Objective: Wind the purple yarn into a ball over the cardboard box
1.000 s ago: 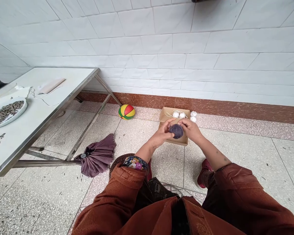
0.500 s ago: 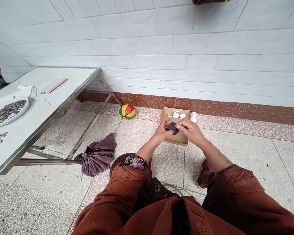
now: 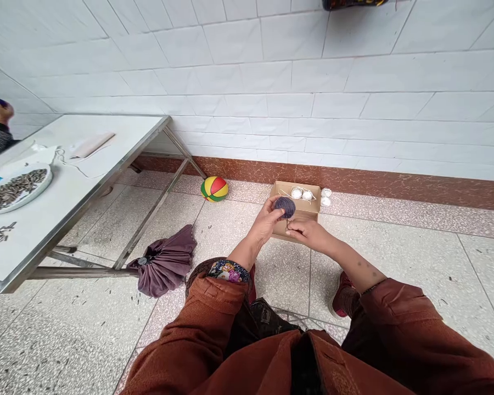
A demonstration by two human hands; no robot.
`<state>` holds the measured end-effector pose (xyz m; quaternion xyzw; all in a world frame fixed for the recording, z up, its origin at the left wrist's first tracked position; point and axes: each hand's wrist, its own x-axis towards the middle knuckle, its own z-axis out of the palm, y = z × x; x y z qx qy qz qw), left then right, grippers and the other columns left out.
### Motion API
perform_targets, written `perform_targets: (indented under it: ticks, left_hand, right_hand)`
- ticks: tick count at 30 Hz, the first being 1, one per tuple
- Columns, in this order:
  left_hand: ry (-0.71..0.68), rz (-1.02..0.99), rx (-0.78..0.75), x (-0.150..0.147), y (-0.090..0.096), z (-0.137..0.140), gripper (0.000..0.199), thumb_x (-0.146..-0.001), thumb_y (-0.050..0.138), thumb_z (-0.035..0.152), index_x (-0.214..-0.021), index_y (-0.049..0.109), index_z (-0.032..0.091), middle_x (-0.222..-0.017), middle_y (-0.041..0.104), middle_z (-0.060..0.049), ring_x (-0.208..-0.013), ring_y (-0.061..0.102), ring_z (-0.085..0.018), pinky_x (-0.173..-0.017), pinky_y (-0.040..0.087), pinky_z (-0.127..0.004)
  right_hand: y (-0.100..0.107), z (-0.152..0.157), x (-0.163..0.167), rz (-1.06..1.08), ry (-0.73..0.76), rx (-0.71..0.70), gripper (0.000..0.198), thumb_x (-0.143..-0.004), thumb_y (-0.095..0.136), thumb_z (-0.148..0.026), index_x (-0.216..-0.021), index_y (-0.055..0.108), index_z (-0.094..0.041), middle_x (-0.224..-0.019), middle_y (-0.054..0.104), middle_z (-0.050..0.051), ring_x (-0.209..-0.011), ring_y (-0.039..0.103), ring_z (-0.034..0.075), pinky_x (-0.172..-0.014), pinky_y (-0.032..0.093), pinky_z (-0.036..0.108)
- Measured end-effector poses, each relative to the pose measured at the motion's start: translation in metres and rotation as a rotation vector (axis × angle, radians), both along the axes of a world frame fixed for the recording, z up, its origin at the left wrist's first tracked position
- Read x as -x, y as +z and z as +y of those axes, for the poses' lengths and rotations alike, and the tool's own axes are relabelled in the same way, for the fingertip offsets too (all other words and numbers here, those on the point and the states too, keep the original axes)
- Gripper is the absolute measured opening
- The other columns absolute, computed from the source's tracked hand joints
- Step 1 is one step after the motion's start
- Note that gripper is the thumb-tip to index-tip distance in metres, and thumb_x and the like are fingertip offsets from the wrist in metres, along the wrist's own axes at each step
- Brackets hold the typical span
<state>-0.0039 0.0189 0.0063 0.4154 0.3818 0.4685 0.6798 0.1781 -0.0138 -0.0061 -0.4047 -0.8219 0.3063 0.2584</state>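
A dark purple-grey ball of yarn (image 3: pixel 285 206) rests in my left hand (image 3: pixel 268 218), with fingers and thumb curled around it. Just below and to the right, my right hand (image 3: pixel 309 232) pinches the strand of yarn that runs from the ball. Both hands are over a shallow cardboard box (image 3: pixel 316 207) on the floor. At the box's far end lie white yarn balls (image 3: pixel 297 192) with loose white strands. More white balls (image 3: pixel 325 196) sit on the floor against its right side.
At left, a white table (image 3: pixel 82 181) with a metal frame holds a plate of seed-like pieces (image 3: pixel 18 189). A folded purple umbrella (image 3: pixel 167 260) lies by the table leg. A colourful ball (image 3: pixel 214 188) sits near the wall. Another person's hand (image 3: pixel 2 112) shows at far left.
My right hand has moved down from the yarn ball, drawing the strand with it. My left hand has turned the ball into fuller view. The other person's hand has come further into view.
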Motion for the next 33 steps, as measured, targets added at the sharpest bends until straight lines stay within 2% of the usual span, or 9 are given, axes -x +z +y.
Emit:
perform_targets:
  ticks: [2, 6, 10, 12, 17, 20, 23, 28, 33]
  left_hand:
    - [0.016, 0.096, -0.016, 0.000, -0.003, 0.000, 0.057, -0.070, 0.075, 0.027, -0.124, 0.058, 0.020, -0.123, 0.064, -0.008, -0.111, 0.059, -0.021, -0.097, 0.047, -0.036]
    - [-0.138, 0.205, -0.006, 0.000, -0.005, -0.005, 0.065, -0.067, 0.077, 0.022, -0.129, 0.056, 0.021, -0.118, 0.064, -0.007, -0.105, 0.059, -0.021, -0.095, 0.048, -0.037]
    - [-0.391, 0.056, 0.032, 0.000, 0.000, -0.014, 0.064, -0.071, 0.078, 0.027, -0.132, 0.059, 0.024, -0.122, 0.064, -0.009, -0.108, 0.060, -0.023, -0.092, 0.048, -0.036]
    - [-0.427, -0.074, 0.045, 0.000, 0.004, -0.015, 0.065, -0.071, 0.079, 0.031, -0.133, 0.060, 0.026, -0.126, 0.062, -0.009, -0.110, 0.060, -0.023, -0.090, 0.049, -0.035]
    - [-0.167, -0.178, 0.007, -0.001, 0.008, -0.006, 0.062, -0.073, 0.077, 0.034, -0.131, 0.059, 0.024, -0.130, 0.061, -0.009, -0.111, 0.060, -0.022, -0.092, 0.050, -0.035]
    - [-0.002, -0.063, 0.007, -0.001, 0.004, -0.001, 0.061, -0.072, 0.074, 0.031, -0.130, 0.056, 0.023, -0.131, 0.061, -0.009, -0.112, 0.060, -0.022, -0.095, 0.050, -0.036]
    - [0.023, 0.096, 0.002, -0.002, 0.000, -0.001, 0.063, -0.070, 0.073, 0.026, -0.131, 0.054, 0.022, -0.126, 0.061, -0.008, -0.111, 0.060, -0.022, -0.096, 0.049, -0.037]
    - [-0.194, 0.237, -0.028, -0.005, -0.001, -0.009, 0.074, -0.068, 0.076, 0.024, -0.138, 0.051, 0.023, -0.119, 0.062, -0.008, -0.103, 0.060, -0.021, -0.091, 0.049, -0.036]
    - [-0.412, 0.038, -0.039, -0.006, 0.000, -0.014, 0.070, -0.071, 0.075, 0.029, -0.138, 0.055, 0.027, -0.125, 0.061, -0.008, -0.110, 0.059, -0.024, -0.090, 0.050, -0.036]
  right_hand:
    - [0.013, -0.001, -0.002, 0.081, 0.008, -0.012, 0.028, -0.103, 0.053, -0.039, -0.084, 0.067, -0.022, -0.080, 0.068, 0.002, -0.075, 0.063, 0.018, -0.072, 0.047, 0.030]
    - [0.029, 0.007, -0.011, 0.255, -0.225, -0.073, 0.025, -0.101, 0.054, -0.039, -0.087, 0.067, -0.023, -0.084, 0.070, 0.004, -0.078, 0.063, 0.020, -0.075, 0.048, 0.033]
    - [0.019, 0.020, -0.017, 0.307, -0.378, -0.073, 0.028, -0.098, 0.057, -0.044, -0.081, 0.065, -0.022, -0.079, 0.067, 0.004, -0.077, 0.061, 0.020, -0.074, 0.048, 0.033]
    - [0.008, 0.022, -0.016, 0.303, -0.417, -0.035, 0.030, -0.097, 0.056, -0.045, -0.079, 0.063, -0.022, -0.077, 0.066, 0.003, -0.075, 0.060, 0.020, -0.071, 0.047, 0.032]
    - [-0.009, 0.011, -0.005, 0.130, -0.399, 0.062, 0.019, -0.096, 0.052, -0.035, -0.086, 0.062, -0.022, -0.074, 0.065, 0.003, -0.068, 0.058, 0.020, -0.064, 0.043, 0.030]
    - [0.000, -0.002, 0.001, 0.095, -0.187, 0.057, 0.020, -0.098, 0.052, -0.035, -0.087, 0.062, -0.022, -0.076, 0.065, 0.002, -0.069, 0.058, 0.018, -0.066, 0.043, 0.029]
    - [0.017, -0.008, -0.001, 0.174, -0.057, 0.032, 0.022, -0.100, 0.054, -0.037, -0.088, 0.066, -0.022, -0.079, 0.067, 0.002, -0.071, 0.060, 0.017, -0.068, 0.044, 0.029]
    - [0.031, 0.006, -0.015, 0.328, -0.260, -0.039, 0.019, -0.095, 0.062, -0.040, -0.087, 0.070, -0.024, -0.085, 0.069, 0.004, -0.080, 0.063, 0.020, -0.076, 0.048, 0.034]
    - [0.012, 0.020, -0.019, 0.374, -0.440, 0.050, 0.025, -0.090, 0.062, -0.044, -0.078, 0.067, -0.023, -0.076, 0.065, 0.003, -0.073, 0.058, 0.020, -0.071, 0.047, 0.034]
